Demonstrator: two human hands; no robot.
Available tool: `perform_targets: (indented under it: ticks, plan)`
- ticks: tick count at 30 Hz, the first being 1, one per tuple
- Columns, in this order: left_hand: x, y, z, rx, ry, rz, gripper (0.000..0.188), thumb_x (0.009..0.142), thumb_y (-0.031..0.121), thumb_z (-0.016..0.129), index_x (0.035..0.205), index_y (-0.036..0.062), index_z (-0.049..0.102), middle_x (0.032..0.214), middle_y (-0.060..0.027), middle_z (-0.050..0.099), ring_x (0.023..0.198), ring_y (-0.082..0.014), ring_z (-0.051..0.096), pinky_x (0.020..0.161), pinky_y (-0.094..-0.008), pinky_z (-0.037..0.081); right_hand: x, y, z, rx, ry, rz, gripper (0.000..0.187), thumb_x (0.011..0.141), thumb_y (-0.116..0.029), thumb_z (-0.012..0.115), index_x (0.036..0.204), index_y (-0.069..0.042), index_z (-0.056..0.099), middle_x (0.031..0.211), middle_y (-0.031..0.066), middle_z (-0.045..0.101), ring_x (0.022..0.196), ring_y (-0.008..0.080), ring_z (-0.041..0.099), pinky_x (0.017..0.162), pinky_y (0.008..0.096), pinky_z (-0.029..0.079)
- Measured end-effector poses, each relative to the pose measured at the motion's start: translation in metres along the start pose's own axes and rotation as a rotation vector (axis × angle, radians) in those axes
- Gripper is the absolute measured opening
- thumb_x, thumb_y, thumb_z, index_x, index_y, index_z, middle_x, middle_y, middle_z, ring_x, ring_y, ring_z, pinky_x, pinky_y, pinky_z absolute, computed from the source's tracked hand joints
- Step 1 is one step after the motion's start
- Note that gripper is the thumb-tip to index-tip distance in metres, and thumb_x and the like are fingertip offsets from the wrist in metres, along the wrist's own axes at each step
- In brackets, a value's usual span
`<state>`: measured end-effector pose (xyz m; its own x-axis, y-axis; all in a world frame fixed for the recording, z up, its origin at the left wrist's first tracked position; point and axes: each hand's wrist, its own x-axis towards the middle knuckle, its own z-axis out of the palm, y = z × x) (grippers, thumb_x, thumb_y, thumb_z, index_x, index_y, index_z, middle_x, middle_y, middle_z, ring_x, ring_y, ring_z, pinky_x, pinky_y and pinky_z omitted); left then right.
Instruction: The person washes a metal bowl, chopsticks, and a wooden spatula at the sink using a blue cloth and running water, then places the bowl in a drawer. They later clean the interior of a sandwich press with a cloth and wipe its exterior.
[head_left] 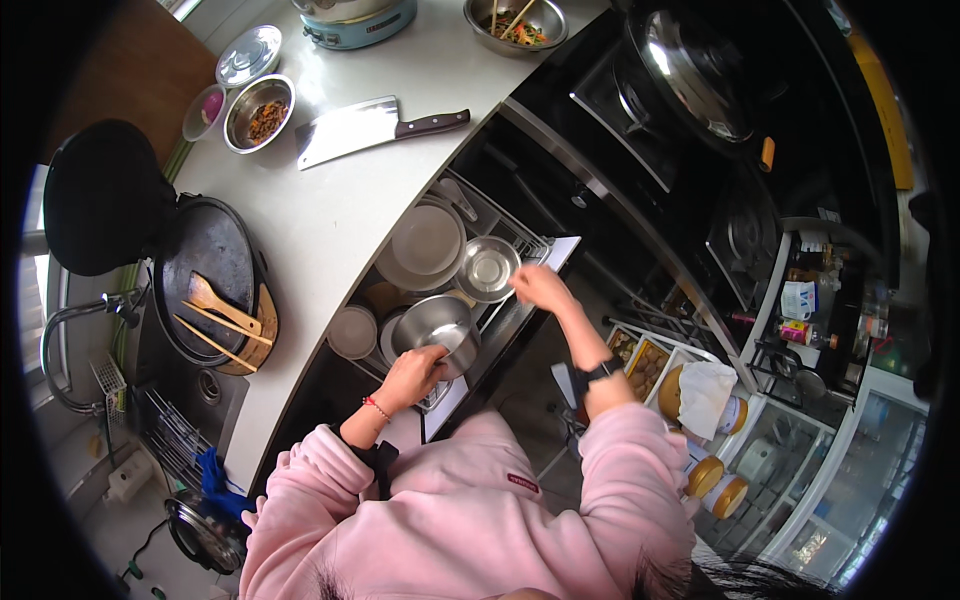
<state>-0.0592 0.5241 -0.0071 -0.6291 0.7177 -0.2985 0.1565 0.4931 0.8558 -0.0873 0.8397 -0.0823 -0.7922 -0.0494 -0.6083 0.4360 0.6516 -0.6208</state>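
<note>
Below, a drawer (505, 325) stands open

Stacked pale plates (425, 240) fill its far part. Nearer is a deep steel bowl (437, 328), rim pinched by the left hand (412, 375). Beside the plates sits a shallower steel bowl (489, 268); the right hand (545, 290) curls at its rim, whether gripping I cannot tell.

A deep, silvery metal bowl (440, 328), its mouth upward and its shiny interior showing, is seen over the left part of an open drawer (508, 322); a shallower, wide-rimmed metal bowl (489, 269) faces up toward the drawer's right.
</note>
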Motion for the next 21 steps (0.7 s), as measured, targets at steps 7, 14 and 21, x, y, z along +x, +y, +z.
perform_targets:
  ticks: [7, 14, 21]
  plan:
    - [0.003, -0.001, 0.014, 0.049, -0.014, 0.074, 0.018, 0.077, 0.008, 0.057, 0.093, 0.0014, 0.053, 0.086, -0.0170, 0.060, 0.081, -0.0371, 0.058, 0.068, -0.0447, 0.047, 0.118, 0.040, 0.055, -0.413, 0.313, 0.364, 0.033, 0.081, -0.006, 0.055, 0.111, 0.005, 0.047, 0.111, 0.0258, 0.056, 0.104, 0.0366, 0.058, 0.087, 0.0388, 0.050]
    - [0.012, -0.002, 0.023, 0.066, -0.055, 0.080, 0.015, 0.079, 0.008, 0.057, 0.092, 0.0019, 0.053, 0.082, -0.0138, 0.058, 0.078, -0.0351, 0.058, 0.066, -0.0448, 0.046, 0.113, 0.026, 0.036, -0.576, 0.147, 0.319, 0.028, 0.087, -0.009, 0.049, 0.114, 0.000, 0.048, 0.107, 0.0222, 0.061, 0.101, 0.0342, 0.061, 0.084, 0.0413, 0.051]
    - [0.049, -0.013, 0.041, 0.200, -0.011, 0.167, 0.009, 0.079, 0.007, 0.057, 0.087, 0.0036, 0.054, 0.078, -0.0125, 0.057, 0.073, -0.0344, 0.056, 0.065, -0.0428, 0.045, 0.051, -0.027, -0.073, -0.563, 0.314, 0.245, 0.025, 0.086, -0.008, 0.049, 0.110, -0.006, 0.043, 0.097, 0.0258, 0.062, 0.095, 0.0442, 0.059, 0.079, 0.0511, 0.049]
